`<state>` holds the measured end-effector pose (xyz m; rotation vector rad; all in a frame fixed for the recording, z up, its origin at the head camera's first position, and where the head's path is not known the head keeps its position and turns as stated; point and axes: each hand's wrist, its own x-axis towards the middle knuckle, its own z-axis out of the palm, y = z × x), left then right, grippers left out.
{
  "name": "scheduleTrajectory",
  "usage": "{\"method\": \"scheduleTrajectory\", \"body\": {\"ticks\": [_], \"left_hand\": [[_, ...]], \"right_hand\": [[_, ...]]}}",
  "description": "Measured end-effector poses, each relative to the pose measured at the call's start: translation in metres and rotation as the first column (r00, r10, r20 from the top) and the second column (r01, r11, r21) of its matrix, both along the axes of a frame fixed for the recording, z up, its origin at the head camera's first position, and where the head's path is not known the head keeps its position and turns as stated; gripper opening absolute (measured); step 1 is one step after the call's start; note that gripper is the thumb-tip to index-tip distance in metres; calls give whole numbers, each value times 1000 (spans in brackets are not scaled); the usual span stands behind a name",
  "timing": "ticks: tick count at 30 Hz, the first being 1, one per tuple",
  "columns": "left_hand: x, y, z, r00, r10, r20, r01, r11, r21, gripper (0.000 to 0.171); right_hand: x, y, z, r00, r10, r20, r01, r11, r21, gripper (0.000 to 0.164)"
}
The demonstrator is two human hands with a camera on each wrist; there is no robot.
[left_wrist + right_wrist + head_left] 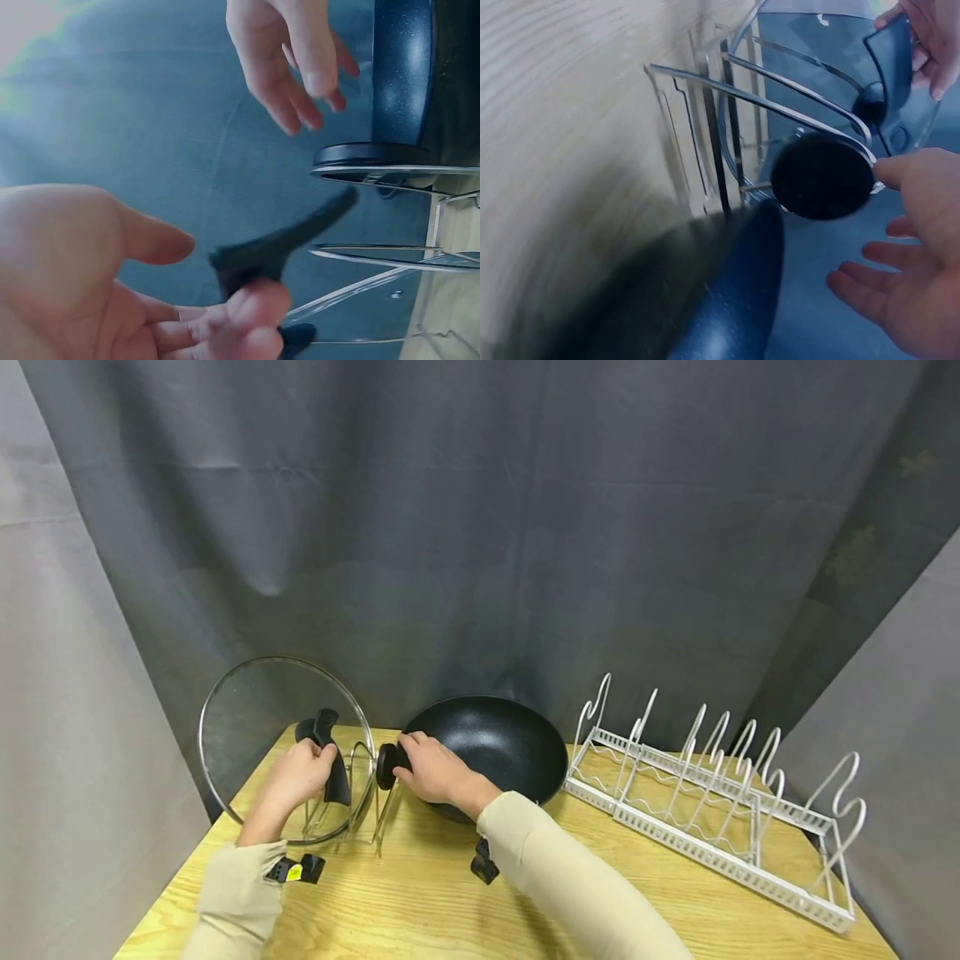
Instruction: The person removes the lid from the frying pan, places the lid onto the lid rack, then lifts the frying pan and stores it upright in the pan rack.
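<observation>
A glass lid point(255, 727) with a metal rim stands upright at the left in a small wire rack point(378, 814). My left hand point(300, 772) has its fingers at the lid's black handle point(337, 777); in the left wrist view the fingertips curl against it, while the thumb sits apart. My right hand point(435, 768) is beside a black round disc point(386, 766) at the rack's wires. In the right wrist view its thumb point(900, 171) reaches the disc's edge, and the other fingers are spread loosely. Just right of the disc is a black wok point(487, 739), tilted with its inside showing.
To the right on the wooden table point(420, 902) stands a long white rack point(712, 802) with several upright wire dividers. A dark grey curtain point(480, 527) hangs close behind everything. Dark wrist straps point(296, 868) sit over the sleeves.
</observation>
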<state>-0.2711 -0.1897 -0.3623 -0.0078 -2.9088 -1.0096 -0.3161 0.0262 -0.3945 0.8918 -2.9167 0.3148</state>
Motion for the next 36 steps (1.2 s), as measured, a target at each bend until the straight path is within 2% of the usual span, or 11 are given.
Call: {"method": "scheduleTrajectory", "body": {"ticks": [3,7,12,17,21,25,36], "left_hand": [[1,-2,6,999,35,-39,-38,996,-76,42],[2,-2,10,991,77,-110,-95,980,-173,41],[3,2,16,986,81,-149,-115,966,-230,40],[4,13,25,990,38,-133,-72,964,-256,40],[5,26,27,990,-23,-136,-12,968,-250,38],[4,38,25,988,-81,-131,47,969,-244,35],[9,78,12,984,-139,-115,101,954,-283,37]], "right_hand": [[2,7,9,1000,-1,13,0,1000,13,56],[5,16,18,1000,-7,21,6,999,36,55],[8,29,22,1000,-12,25,11,998,55,53],[10,46,25,1000,-19,16,17,997,74,52],[13,59,29,1000,-7,0,7,997,80,52],[17,75,30,1000,-2,-14,3,997,81,52],[33,118,27,999,-34,12,33,997,74,51]]}}
